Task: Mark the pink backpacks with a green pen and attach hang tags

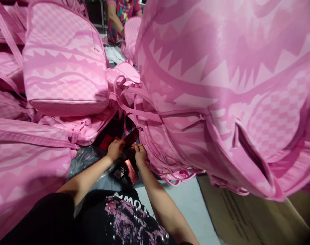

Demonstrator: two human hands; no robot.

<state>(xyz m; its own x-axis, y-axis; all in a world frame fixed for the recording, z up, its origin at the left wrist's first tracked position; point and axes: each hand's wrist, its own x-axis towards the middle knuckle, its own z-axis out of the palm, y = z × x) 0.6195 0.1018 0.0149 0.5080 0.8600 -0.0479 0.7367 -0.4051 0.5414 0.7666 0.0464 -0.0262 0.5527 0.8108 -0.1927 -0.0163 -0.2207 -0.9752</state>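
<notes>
My left hand (116, 149) is closed on a dark red-and-black hang tag (131, 136) at the middle of the view. Close beside it, my right hand (140, 153) has its fingers pinched together; what lies between them is too small to make out. Below the hands hang a shiny red tag (131, 171) and a small black-and-white tag (118, 173). Another red piece (106, 141) shows just left of my left hand. To the right, a pile of pink backpack straps (157, 153) comes close to my right hand.
A large pink backpack (221, 78) with a toothed print fills the right side. More pink backpacks (65, 68) are piled at left. Clear plastic wrap (87, 161) lies near my left forearm. Cardboard (236, 211) is at lower right. Another person (120, 17) works behind.
</notes>
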